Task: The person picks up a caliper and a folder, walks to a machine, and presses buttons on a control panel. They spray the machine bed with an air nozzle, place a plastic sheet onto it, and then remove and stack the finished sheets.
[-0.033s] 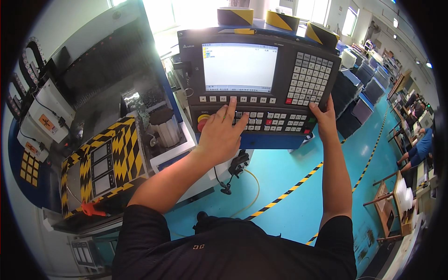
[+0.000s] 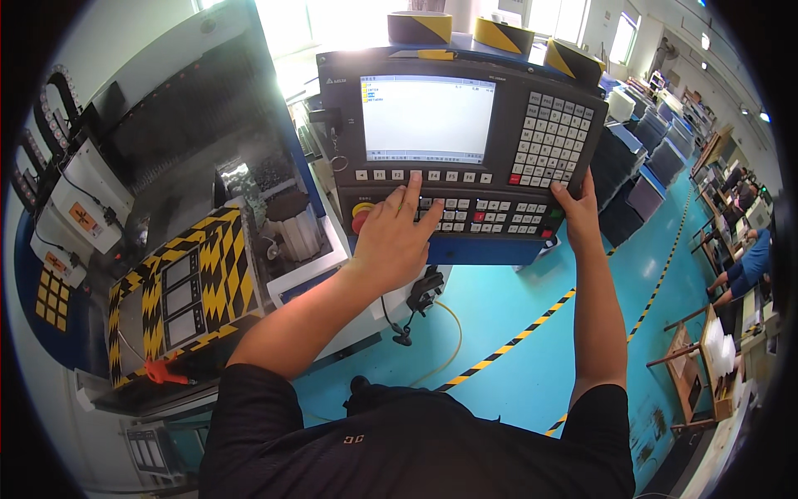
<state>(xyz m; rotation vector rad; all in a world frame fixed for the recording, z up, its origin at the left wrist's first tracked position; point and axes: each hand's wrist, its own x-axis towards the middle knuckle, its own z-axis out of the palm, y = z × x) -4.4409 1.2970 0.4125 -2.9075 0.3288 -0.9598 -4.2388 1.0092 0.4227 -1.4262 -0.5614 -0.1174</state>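
Observation:
A dark grey machine control panel [image 2: 509,125] stands in front of me, with a lit screen [image 2: 428,121] showing a short list at its upper left. My left hand [image 2: 395,241] lies over the panel's lower left with its fingers spread and holding nothing. One fingertip rests on a key in the row under the screen; another is beside the lower buttons. The red emergency stop button [image 2: 360,223] sits left of this hand, partly covered. My right hand [image 2: 583,214] grips the panel's right edge, its thumb on the front near the bottom of the white keypad [image 2: 550,137].
Yellow-and-black tape rolls [image 2: 419,30] stand on top of the panel. To the left is an open machine with a striped bed [image 2: 229,266] and an orange-red air gun [image 2: 165,373]. A cable [image 2: 424,291] hangs below the panel. At far right, a person in blue [image 2: 751,264] is near workbenches.

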